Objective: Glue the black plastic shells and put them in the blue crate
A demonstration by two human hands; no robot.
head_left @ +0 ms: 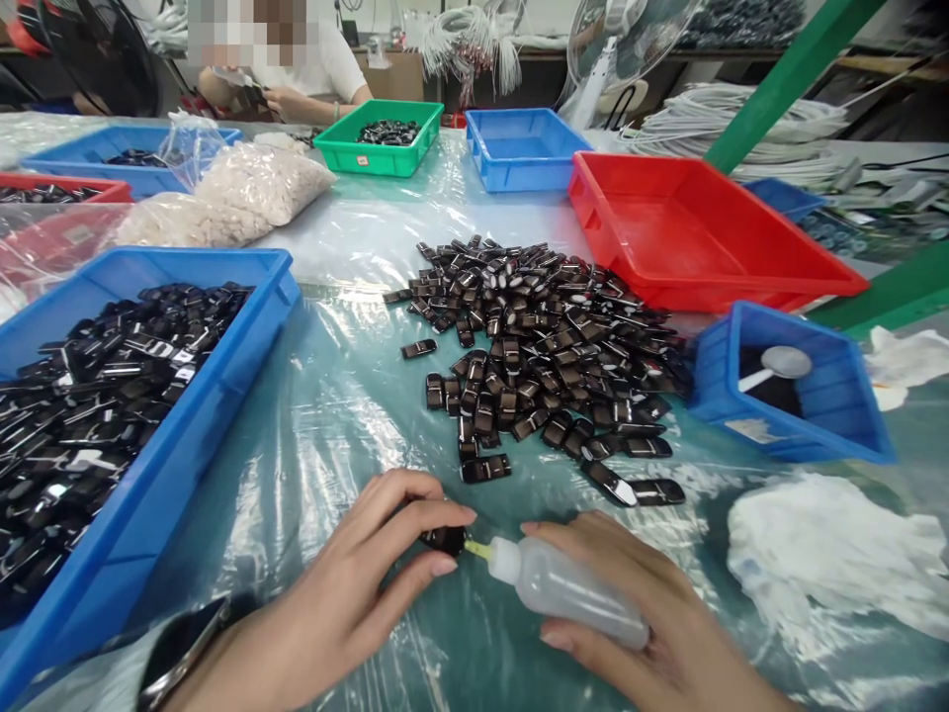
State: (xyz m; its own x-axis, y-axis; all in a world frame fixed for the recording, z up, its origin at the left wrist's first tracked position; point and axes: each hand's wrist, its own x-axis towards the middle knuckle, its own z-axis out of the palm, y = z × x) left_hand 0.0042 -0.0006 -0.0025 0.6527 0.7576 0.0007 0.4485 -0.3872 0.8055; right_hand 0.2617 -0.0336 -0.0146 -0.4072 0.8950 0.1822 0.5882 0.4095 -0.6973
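Between the thumb and fingers of my left hand is a small black plastic piece, partly hidden by the fingertips. My right hand is wrapped around a translucent squeeze bottle, lying nearly level. Its thin yellowish nozzle points left and meets the near edge of the black piece; whether anything flows out cannot be seen. Just beyond both hands spreads a heap of similar glossy dark pieces, with a few strays at its near side.
A blue bin of black pieces stands on the left. On the right are a small blue bin with a white scoop, a crumpled white cloth and a red tray. A person works across the table.
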